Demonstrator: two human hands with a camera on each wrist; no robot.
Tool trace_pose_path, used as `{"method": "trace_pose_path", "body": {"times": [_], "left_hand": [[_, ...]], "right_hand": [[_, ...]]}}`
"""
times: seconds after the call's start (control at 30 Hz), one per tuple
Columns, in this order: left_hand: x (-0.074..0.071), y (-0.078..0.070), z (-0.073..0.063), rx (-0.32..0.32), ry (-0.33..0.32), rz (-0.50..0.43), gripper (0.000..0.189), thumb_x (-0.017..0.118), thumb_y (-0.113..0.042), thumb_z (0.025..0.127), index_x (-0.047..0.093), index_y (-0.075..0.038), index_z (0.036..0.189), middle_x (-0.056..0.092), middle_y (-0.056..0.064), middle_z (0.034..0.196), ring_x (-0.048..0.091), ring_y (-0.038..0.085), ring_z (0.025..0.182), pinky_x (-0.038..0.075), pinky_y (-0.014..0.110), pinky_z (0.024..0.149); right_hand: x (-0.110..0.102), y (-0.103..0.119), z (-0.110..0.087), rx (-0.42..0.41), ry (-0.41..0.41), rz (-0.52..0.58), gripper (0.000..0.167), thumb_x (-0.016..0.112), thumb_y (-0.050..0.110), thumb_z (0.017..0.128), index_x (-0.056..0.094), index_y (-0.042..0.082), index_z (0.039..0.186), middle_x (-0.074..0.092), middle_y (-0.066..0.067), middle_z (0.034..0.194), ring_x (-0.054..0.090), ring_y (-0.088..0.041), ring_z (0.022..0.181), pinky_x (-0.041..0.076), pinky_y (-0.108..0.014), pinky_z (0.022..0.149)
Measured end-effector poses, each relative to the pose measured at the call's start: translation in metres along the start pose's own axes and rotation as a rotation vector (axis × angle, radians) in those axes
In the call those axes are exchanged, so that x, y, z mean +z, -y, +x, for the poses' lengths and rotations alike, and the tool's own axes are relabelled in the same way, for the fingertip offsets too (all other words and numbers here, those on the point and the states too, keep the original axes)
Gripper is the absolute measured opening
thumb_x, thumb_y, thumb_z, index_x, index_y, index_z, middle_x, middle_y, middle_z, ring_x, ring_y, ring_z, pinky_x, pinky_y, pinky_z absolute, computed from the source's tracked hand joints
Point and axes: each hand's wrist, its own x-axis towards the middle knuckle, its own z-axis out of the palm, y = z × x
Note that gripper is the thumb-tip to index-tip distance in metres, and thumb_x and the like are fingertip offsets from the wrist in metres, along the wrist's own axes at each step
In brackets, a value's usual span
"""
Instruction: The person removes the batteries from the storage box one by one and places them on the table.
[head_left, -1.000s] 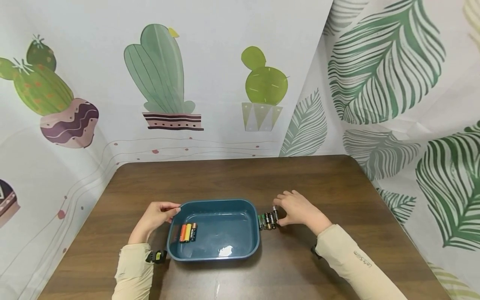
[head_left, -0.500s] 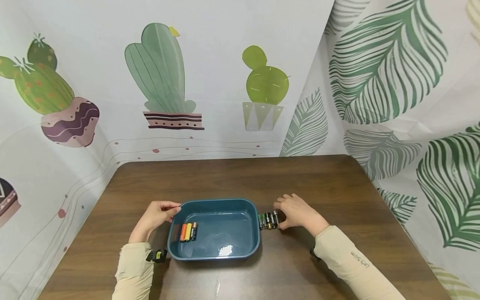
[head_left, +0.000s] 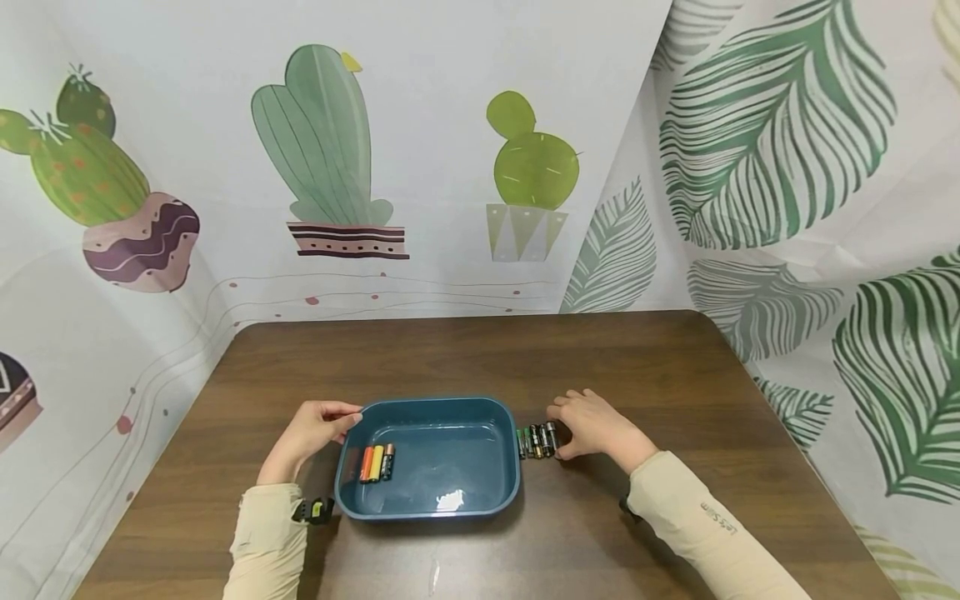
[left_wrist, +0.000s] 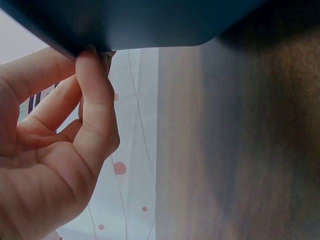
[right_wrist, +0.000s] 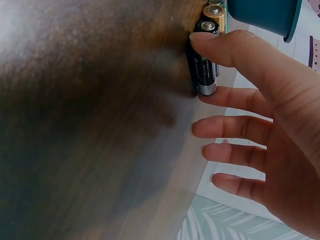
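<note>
1. While the left hand (head_left: 311, 435) pinches the upper left corner of the blue tray (head_left: 450, 467) in the head view, three batteries lie side by side in the tray's left part: an orange battery (head_left: 366, 467), a yellow battery (head_left: 376, 465) and a dark battery (head_left: 386, 468) with a coppery upper end.
2. Right of centre, just beside the tray, a row of batteries (head_left: 536, 438) lies on the brown table (head_left: 480, 354), greenish at its left and black with gold toward its right.
3. At the row's right end is the black battery (head_left: 552, 437); the right hand (head_left: 596, 423) has its fingers at the upper end and its thumb at the lower.
4. Beige sleeves (head_left: 266, 542) cover both forearms, and a white cloth (head_left: 442, 167) printed with cacti and leaves fills the upper frame.
5. The left wrist view shows thumb and fingers gripping the tray's rim at upper left; its smooth wall spans the top.
6. In the right wrist view, the glossy black battery, pale-lettered and silver-ended, is pinched lengthwise between thumb and index finger at upper centre. The other three fingers extend loosely below. Behind it shows a gold-topped battery (right_wrist: 214, 13).
</note>
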Motion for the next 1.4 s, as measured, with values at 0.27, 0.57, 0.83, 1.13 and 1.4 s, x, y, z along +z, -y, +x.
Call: {"method": "trace_pose_path", "body": {"times": [0.27,0.57,0.83,1.13,1.4], "left_hand": [[0.0,-0.001,-0.001,-0.006,-0.002,-0.007,0.024,0.066,-0.011,0.091,0.069,0.006,0.108,0.066,0.009,0.086,0.06,0.019,0.07,0.056,0.031,0.066],[0.0,-0.001,-0.001,-0.009,0.001,-0.012,0.025,0.066,-0.012,0.091,0.069,0.005,0.109,0.066,0.009,0.086,0.06,0.019,0.071,0.055,0.031,0.066],[0.001,-0.001,-0.001,-0.017,-0.002,-0.016,0.025,0.066,-0.012,0.091,0.069,0.005,0.109,0.066,0.009,0.085,0.059,0.019,0.071,0.055,0.031,0.066],[0.001,0.0,-0.001,-0.015,-0.004,-0.023,0.024,0.066,-0.011,0.091,0.069,0.005,0.109,0.065,0.009,0.084,0.059,0.019,0.071,0.055,0.031,0.066],[0.001,0.002,0.0,-0.016,-0.009,-0.015,0.025,0.066,-0.012,0.092,0.069,0.005,0.109,0.066,0.01,0.089,0.06,0.019,0.073,0.055,0.033,0.068]], "right_hand": [[-0.001,0.0,-0.001,0.007,0.007,-0.001,0.047,0.085,0.037,0.065,0.067,0.011,0.099,0.064,-0.004,0.097,0.054,-0.025,0.088,0.045,-0.045,0.076],[-0.002,0.0,-0.002,0.011,0.008,0.009,0.048,0.086,0.037,0.064,0.067,0.011,0.1,0.063,-0.001,0.095,0.053,-0.023,0.085,0.043,-0.039,0.071],[-0.004,0.001,-0.003,0.018,0.01,0.025,0.049,0.086,0.037,0.065,0.067,0.011,0.101,0.063,-0.002,0.096,0.053,-0.024,0.086,0.044,-0.042,0.074],[-0.024,0.015,-0.001,0.044,-0.002,0.008,0.056,0.082,0.036,0.069,0.065,0.005,0.113,0.063,-0.018,0.119,0.054,-0.04,0.112,0.04,-0.058,0.095],[-0.049,0.039,0.014,-0.061,-0.093,-0.086,0.045,0.078,0.038,0.073,0.066,0.012,0.107,0.062,-0.002,0.1,0.054,-0.025,0.094,0.043,-0.044,0.081]]}}
